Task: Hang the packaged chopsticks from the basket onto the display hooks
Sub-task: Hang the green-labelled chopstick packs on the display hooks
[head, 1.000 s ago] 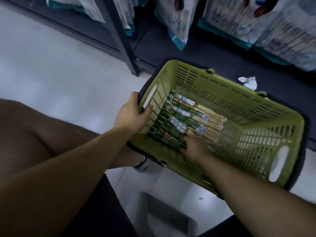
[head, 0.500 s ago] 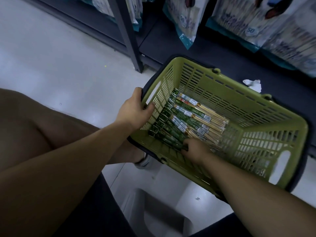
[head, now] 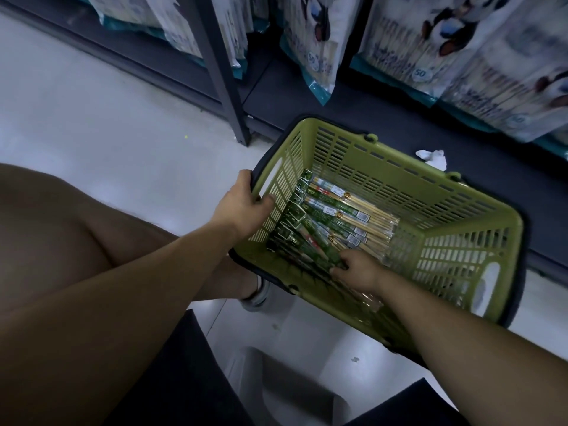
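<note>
**A:** What is hard to make out?

**B:** The right hand point(head: 358, 269) is covering the near ends of the packs point(head: 347, 210). Its fingers are curling round at least one of them, but I can't tell how many. The print on the packs is blurring, and only white barcode stickers are showing.

**A:** And the left hand point(head: 242, 210)?

**B:** It's gripping the basket point(head: 430, 195) at its nine o'clock rim, with the thumb outside and the fingers hooking over the slotted wall.

**A:** Where are the packs lying?

**B:** On the basket floor, side by side, running from nine toward three o'clock.

**A:** Any writing?

**B:** At twelve o'clock, bags point(head: 310, 47) are showing "50" in circles. The frame is cutting off their tops.
</note>
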The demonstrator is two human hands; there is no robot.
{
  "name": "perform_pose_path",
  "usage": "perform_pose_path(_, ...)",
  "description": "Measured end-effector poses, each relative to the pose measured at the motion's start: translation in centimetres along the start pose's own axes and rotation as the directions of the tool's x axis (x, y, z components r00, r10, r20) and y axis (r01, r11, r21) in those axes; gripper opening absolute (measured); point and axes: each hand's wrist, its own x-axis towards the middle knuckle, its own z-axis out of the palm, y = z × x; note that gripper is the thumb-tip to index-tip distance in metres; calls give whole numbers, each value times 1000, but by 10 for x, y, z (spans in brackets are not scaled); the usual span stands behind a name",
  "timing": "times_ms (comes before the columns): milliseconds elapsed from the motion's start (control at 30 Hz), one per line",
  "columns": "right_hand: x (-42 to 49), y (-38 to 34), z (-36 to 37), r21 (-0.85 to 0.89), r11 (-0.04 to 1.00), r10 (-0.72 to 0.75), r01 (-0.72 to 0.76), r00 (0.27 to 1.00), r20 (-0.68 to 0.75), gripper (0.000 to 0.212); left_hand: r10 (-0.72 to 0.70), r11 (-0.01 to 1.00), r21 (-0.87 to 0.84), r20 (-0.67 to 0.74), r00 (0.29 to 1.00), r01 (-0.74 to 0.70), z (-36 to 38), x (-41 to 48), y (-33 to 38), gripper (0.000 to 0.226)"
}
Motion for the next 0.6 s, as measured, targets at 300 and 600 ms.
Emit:
perform_pose_path(300, -47, -84, -62, 430, 871, -158, 235, 965, -207, 6, 220, 974, 77, -114, 969, -212, 3, -28, 38, 37)
perform_pose_path(600, -67, -152, -51, 398, 843, -282, 362, 928, -245, 13, 48, 797, -602, 135, 990, 44, 16, -28, 57, 31)
